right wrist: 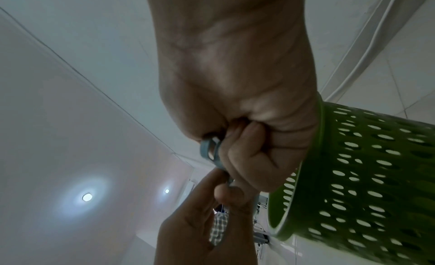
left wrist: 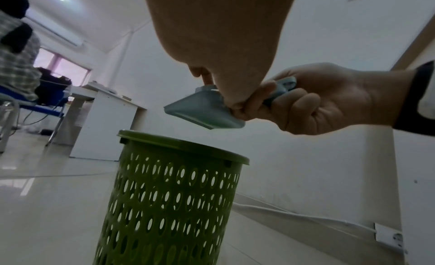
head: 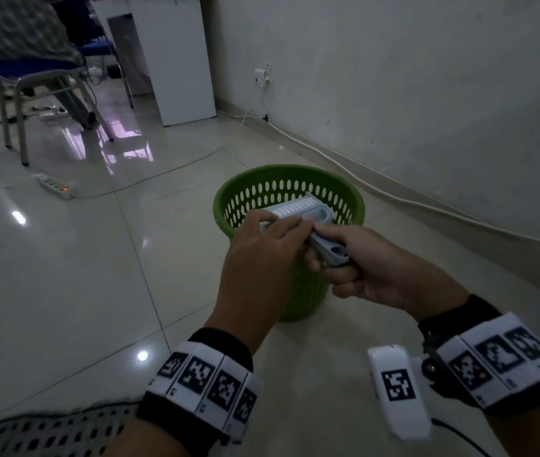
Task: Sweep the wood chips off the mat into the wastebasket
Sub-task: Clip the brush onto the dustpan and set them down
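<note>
**Both hands on a dustpan held over the green wastebasket**

Both hands were seen closed around one pale blue-grey dustpan (head: 298,214), held in the air above the open mouth of the wastebasket (head: 290,179). The right hand (head: 374,268) was wrapped in a fist around the handle, whose rounded end with a hanging hole stuck out past the knuckles. The left hand (head: 262,252) was laid over the near edge of the pan, its fingers (head: 286,225) bent across the top and the thumb tucked underneath. A ribbed white strip was visible along the upper side of the pan. From the left wrist view, the dustpan (left wrist: 202,112) was shown tilted, its flat scoop edge pointing down toward the basket's rim, clear of it and not touching.

The wastebasket (left wrist: 174,204) was made of green plastic, round, with rows of oval holes through its wall and a solid band at the rim. It was stood upright on a glossy tiled floor (head: 64,275), close to a white wall (head: 427,94). Its contents could not be made out. No wood chips could be told on the pan.

A patterned mat (head: 47,430) was visible at the lower left corner of the head view, well apart from the basket. A power strip (head: 57,187) with a red light lay on the floor farther off, near a blue chair (head: 37,74) and a white cabinet (head: 176,57).
</note>
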